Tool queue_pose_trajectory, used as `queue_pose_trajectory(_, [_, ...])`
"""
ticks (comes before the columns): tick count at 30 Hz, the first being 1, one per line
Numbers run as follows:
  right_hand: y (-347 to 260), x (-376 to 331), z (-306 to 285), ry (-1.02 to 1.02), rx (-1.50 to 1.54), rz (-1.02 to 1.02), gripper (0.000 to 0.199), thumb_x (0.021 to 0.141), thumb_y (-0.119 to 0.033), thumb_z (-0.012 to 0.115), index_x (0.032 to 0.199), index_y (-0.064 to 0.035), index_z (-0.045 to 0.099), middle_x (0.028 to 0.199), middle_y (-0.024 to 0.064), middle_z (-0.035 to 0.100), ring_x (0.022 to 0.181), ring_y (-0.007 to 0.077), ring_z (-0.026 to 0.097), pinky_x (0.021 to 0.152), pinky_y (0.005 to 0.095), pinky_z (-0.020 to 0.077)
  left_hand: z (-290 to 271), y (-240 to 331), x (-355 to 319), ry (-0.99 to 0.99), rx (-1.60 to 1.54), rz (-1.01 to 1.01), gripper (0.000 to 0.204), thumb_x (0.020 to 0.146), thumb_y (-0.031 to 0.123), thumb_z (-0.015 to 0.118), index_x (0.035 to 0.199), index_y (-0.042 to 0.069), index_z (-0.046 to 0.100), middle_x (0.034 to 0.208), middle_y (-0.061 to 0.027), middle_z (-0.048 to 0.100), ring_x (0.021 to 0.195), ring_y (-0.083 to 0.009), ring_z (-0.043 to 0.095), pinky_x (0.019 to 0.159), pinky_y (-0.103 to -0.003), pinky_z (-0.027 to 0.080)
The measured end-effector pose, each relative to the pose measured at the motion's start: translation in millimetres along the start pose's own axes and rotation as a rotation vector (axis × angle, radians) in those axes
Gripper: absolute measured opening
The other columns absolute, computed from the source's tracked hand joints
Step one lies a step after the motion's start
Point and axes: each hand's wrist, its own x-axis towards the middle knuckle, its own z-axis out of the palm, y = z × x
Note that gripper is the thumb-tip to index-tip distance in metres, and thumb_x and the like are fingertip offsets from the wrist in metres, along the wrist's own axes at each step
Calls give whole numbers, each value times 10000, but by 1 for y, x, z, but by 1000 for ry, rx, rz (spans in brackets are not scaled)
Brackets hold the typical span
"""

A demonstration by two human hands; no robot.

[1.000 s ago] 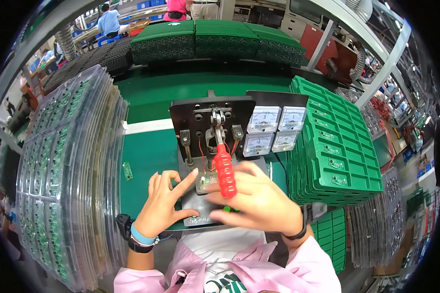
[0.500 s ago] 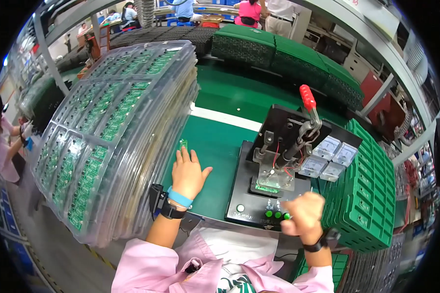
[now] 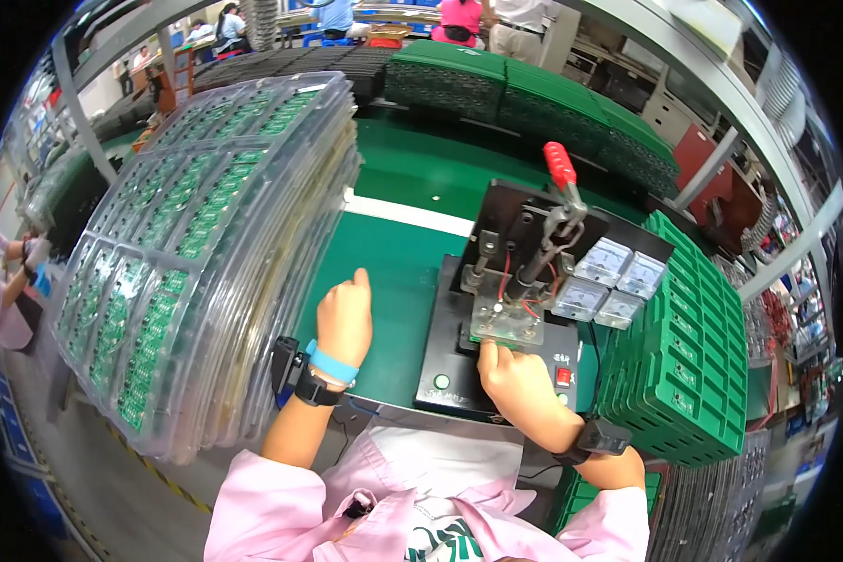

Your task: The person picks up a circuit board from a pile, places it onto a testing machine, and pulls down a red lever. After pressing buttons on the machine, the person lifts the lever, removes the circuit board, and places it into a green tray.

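Observation:
My left hand (image 3: 345, 320) is over the green mat, its fingers curled closed. What they hold, if anything, is hidden. My right hand (image 3: 518, 386) reaches to the front of a black test fixture (image 3: 437, 361). Its fingers are pinched at the edge of a small green circuit board (image 3: 479, 341), mostly covered by the fixture's clear plate (image 3: 508, 321) and by my fingers. Above, the red-handled toggle clamp (image 3: 562, 169) stands with its handle up. Thin red wires run to the plate.
On the left rises a tall stack of clear trays (image 3: 220, 211) full of green boards. Four-sided panel meters (image 3: 601, 262) sit behind the fixture. Green crates (image 3: 688, 375) are piled at right, more green trays (image 3: 450, 70) at the back. A co-worker's arm (image 3: 14, 281) shows far left.
My right hand has moved left and forward from the fixture's buttons to the board under the plate. My left hand's spread fingers have closed, and the small board at their tips is out of sight.

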Motion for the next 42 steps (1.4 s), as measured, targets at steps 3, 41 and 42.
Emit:
queue_pose_trajectory(3, [7,-11,2,130,89,-1,140,781,-48,637,879,-8,546,621,53,543,488,195,607,428,325,480,-21,13,-14,36,-181,133,123,816,10,650,934,2,687,889,-204,687,825,-372,658,742,-463,525])
queue_pose_trajectory(41, [292,-78,-101,642,440,797,327,923,5,462,1208,29,621,1017,159,718,794,203,708,746,326,559,-79,140,28,509,-367,657,612,795,296,732,1341,66,581,1347,-242,533,1225,-399,509,1021,-507,395])
queue_pose_trajectory(42, [264,-73,-110,608,533,733,304,924,5,470,1182,31,630,999,140,715,789,192,695,743,318,553,-81,144,44,398,-340,601,706,816,331,728,1413,45,486,1364,-250,510,1238,-423,494,1044,-528,359])
